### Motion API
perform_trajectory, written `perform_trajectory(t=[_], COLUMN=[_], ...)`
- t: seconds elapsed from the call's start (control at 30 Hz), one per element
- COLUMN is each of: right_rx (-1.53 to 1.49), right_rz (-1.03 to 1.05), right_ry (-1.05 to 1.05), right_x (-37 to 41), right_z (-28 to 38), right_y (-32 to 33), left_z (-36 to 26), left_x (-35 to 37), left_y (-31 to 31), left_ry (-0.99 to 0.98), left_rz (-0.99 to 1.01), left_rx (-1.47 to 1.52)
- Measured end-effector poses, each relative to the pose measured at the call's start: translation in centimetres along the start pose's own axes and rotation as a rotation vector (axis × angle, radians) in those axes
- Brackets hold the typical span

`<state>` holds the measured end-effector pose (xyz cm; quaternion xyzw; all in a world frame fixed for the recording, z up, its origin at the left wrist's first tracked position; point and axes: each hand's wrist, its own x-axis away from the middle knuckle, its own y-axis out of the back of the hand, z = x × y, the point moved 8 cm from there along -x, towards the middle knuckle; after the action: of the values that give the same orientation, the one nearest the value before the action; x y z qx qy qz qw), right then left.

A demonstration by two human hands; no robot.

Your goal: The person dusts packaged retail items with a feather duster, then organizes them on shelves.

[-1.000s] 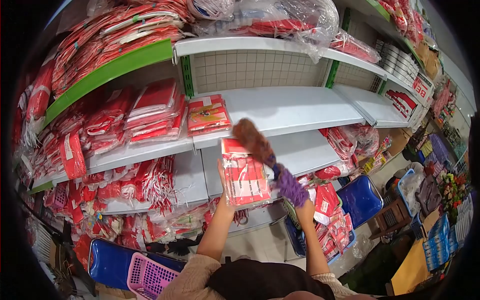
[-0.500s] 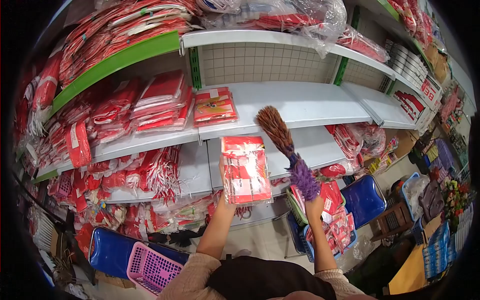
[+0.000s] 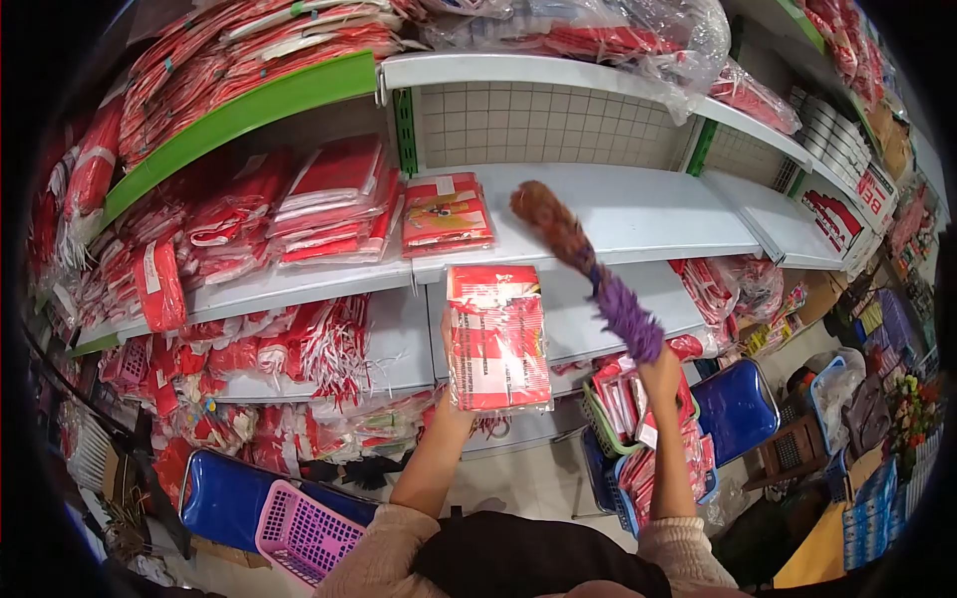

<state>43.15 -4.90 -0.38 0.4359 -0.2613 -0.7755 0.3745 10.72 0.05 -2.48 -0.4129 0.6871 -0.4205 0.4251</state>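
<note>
My left hand (image 3: 455, 412) grips a clear plastic-wrapped pack of red folded goods (image 3: 496, 344) from behind, its fingers mostly hidden by the pack. The pack is held in front of the shelf edge. In my right hand (image 3: 658, 375) is a feather duster (image 3: 570, 244), closed in at its lower end; it has purple feathers near the hand and a brown tip slanting up to the left over the white middle shelf (image 3: 598, 209). Left of the duster tip, a red pack with a yellow picture (image 3: 447, 214) lies on that shelf.
Stacked red packs (image 3: 334, 199) fill the shelf's left part. Plastic-wrapped goods (image 3: 618, 40) lie on the upper shelf. Below stand a pink basket (image 3: 309, 533), blue chairs (image 3: 736, 409) and a green basket (image 3: 601, 424) of red packs. A white box (image 3: 832, 219) sits at right.
My right hand has moved up and to the right with the duster, whose brown tip looks blurred now. The left hand still holds the pack, almost in the same place. The view has shifted slightly.
</note>
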Motion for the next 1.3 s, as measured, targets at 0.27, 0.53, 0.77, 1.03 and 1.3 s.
perform_trajectory(t=[0.27, 0.53, 0.77, 1.03, 1.3], right_rx=[0.098, 0.166, -1.042, -1.479, -0.641], right_rz=[-0.006, -0.387, 0.433, 0.208, 0.288], right_ry=[0.126, 0.376, -0.030, 0.102, 0.195], right_x=[-9.2, -7.4, -3.8, -9.9, -16.9], right_z=[11.9, 20.9, 24.1, 30.1, 31.4], right_y=[1.3, 3.2, -2.0, -5.5, -18.0], left_z=[-0.2, 0.0, -5.1, -14.4, -18.1], left_x=[-0.5, -2.6, -6.4, -7.8, -7.2], left_y=[1.4, -0.3, -6.1, -12.7, -4.6], left_ry=[0.023, 0.035, -0.050, -0.328, -0.360], left_rz=[-0.029, -0.030, 0.035, 0.019, -0.304], left_rx=[-0.003, 0.005, -0.042, -0.608, -1.673])
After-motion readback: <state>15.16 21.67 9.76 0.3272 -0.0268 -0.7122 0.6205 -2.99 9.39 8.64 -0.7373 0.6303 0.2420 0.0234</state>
